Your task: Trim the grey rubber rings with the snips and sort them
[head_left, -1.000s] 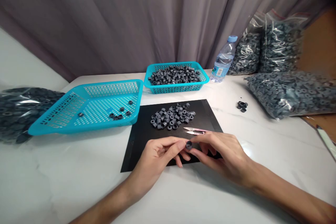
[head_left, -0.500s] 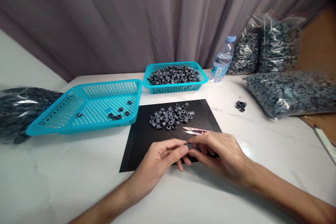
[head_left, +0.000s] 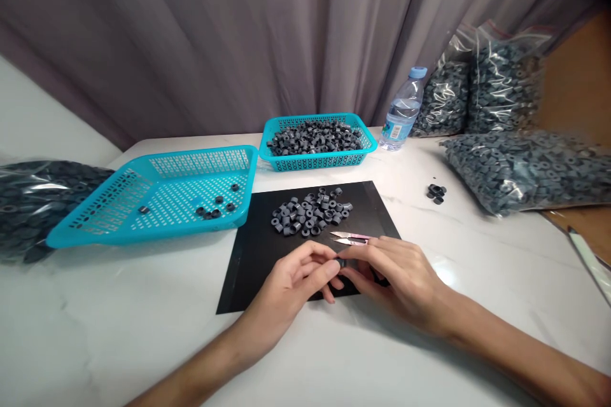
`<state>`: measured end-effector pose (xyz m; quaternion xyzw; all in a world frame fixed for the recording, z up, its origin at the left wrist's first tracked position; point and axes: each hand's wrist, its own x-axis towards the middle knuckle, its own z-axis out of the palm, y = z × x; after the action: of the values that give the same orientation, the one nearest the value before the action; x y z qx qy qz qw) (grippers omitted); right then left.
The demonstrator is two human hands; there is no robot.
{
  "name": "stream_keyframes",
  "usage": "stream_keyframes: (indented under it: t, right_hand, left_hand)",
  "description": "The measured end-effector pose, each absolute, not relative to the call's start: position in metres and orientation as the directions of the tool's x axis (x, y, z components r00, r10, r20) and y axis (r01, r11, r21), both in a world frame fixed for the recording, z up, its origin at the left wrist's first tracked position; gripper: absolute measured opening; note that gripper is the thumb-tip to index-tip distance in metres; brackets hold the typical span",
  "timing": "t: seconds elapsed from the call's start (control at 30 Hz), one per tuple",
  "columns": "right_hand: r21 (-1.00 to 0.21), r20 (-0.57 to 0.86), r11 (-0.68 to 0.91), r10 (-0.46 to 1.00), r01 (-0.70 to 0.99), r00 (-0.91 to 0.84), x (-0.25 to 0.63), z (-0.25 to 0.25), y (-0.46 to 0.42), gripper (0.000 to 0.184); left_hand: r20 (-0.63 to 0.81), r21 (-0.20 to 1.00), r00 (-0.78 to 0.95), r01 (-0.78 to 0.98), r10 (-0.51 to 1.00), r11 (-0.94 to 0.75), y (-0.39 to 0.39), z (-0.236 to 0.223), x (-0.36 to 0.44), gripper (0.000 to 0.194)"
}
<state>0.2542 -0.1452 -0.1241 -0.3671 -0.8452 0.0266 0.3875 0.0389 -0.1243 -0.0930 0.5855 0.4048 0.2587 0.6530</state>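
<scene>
Over the front part of a black mat [head_left: 245, 267], my left hand [head_left: 293, 283] pinches a small dark grey plastic ring [head_left: 340, 263] between thumb and forefinger. The thumb and forefinger of my right hand [head_left: 405, 273] close on the ring's right side, and the fingertips hide much of it. Just beyond my right hand lie thread snips [head_left: 351, 239] with pink handles, partly covered by it. A loose pile of similar grey rings [head_left: 310, 213] sits on the mat beyond both hands.
A blue basket [head_left: 153, 238] holding several rings stands left, a fuller blue basket [head_left: 317, 162] behind the mat. At right are a water bottle [head_left: 402, 111], a small dark cluster of pieces [head_left: 436, 192] and a lying bag of rings [head_left: 525, 172]. Another bag [head_left: 42, 197] is far left.
My right thumb and forefinger have moved slightly left, closer around the ring. My left hand stays nearly in place, still pinching it.
</scene>
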Motion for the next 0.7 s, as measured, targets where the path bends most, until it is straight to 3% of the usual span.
stream_keyframes:
  t: [0.3, 0.53, 0.7]
  right_hand:
    - [-0.327, 0.626, 0.733, 0.641, 0.596, -0.444, 0.254, -0.128, -0.144, 0.015]
    - [-0.266, 0.655, 0.753, 0.600, 0.602, -0.460, 0.252, -0.127, -0.145, 0.017]
    - [-0.302, 0.641, 0.738, 0.626, 0.604, -0.444, 0.252, -0.127, -0.146, 0.017]
  left_hand:
    - [-0.205, 0.977, 0.580, 0.168, 0.789, 0.131, -0.125, -0.090, 0.039, 0.032]
    - [-0.216, 0.976, 0.625, 0.107, 0.750, 0.191, -0.122, -0.085, 0.038, 0.029]
    - [-0.233, 0.968, 0.659, 0.085, 0.715, 0.237, -0.120, -0.084, 0.036, 0.029]
